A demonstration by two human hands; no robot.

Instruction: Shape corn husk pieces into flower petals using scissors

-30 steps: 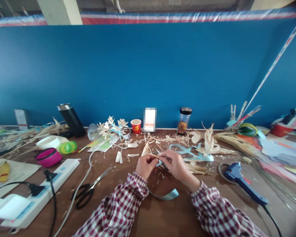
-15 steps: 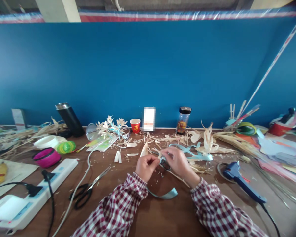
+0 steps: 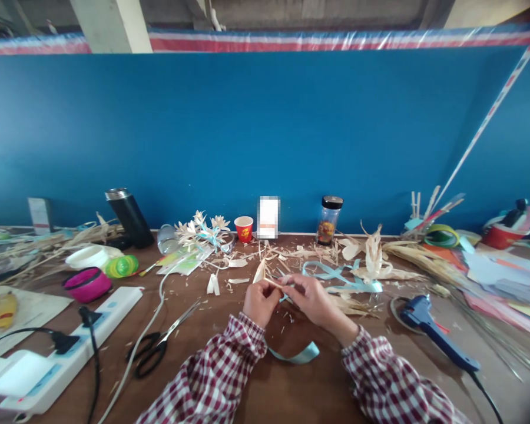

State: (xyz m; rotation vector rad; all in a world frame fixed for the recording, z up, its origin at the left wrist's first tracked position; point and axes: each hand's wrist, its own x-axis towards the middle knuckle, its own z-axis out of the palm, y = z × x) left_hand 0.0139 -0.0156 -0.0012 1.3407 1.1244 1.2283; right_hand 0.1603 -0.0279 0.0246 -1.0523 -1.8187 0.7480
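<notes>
Close together over the middle of the table, both hands pinch a thin pale corn husk strip (image 3: 274, 284). My left hand (image 3: 260, 301) has its fingers closed on the strip's left part. On the right part, the thumb and fingers of my right hand (image 3: 311, 299) are pressed together. A pointed pale husk piece (image 3: 259, 272) rises just beyond my left fingers; whether it joins the strip I cannot tell. A light blue ribbon (image 3: 302, 354) runs out from below the hands and curls on the table. My fingers partly hide what lies between them.
Scissors (image 3: 159, 344) and a white power strip (image 3: 83, 347) lie to the left. A blue glue gun (image 3: 437, 333) rests at right with its cord. Behind stand a red paper cup (image 3: 244, 229), a lidded jar (image 3: 330, 221) and husk flowers (image 3: 203, 229). Husk scraps litter the table.
My right fingers have come down and turned inward against the strip, closer to my left hand. The whole view has shifted slightly, with the table lower in it.
</notes>
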